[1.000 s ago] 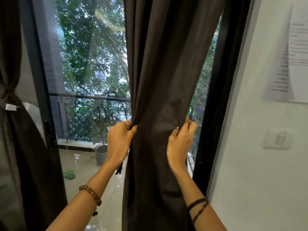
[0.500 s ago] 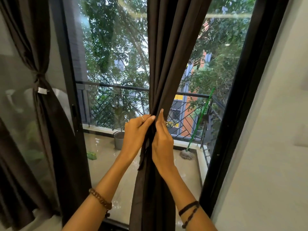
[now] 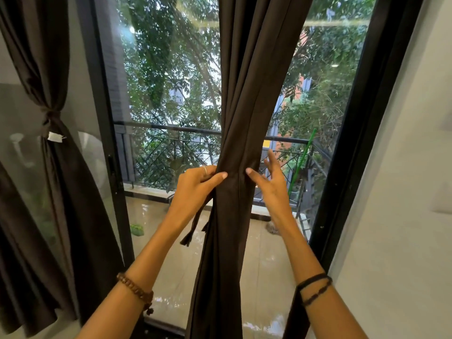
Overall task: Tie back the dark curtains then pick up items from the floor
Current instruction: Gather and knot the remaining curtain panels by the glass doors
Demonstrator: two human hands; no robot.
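So the left hand [image 3: 195,189] was clamped on the left edge of the gathered dark curtain [image 3: 244,118], thumb stretched across the front of the bunch and fingers curled behind it. It also seemed to have the tie strap [image 3: 194,225] caught in the same grip, since the strap's loose dark ends dangled down just below that hand, beside the fabric. The right hand [image 3: 271,189] was not holding anything: fingers spread and fairly straight, thumb tip just touching the right side of the bunch, the rest of the fingers apart from the cloth.

The curtain itself hung in the middle of the glass door, squeezed narrow at hand level and spreading out again above and below. A beaded bracelet [image 3: 135,288] sat on the left wrist and two thin dark bands [image 3: 314,287] on the right.

Off to the left, the other curtain [image 3: 52,167] was already tied at its waist, with a small white tag [image 3: 55,137] on it. Beyond the glass there was a wet balcony floor, a black railing [image 3: 171,129], a green mop handle [image 3: 302,160] leaning on the right, and lots of trees. White wall [image 3: 403,192] on the near right.
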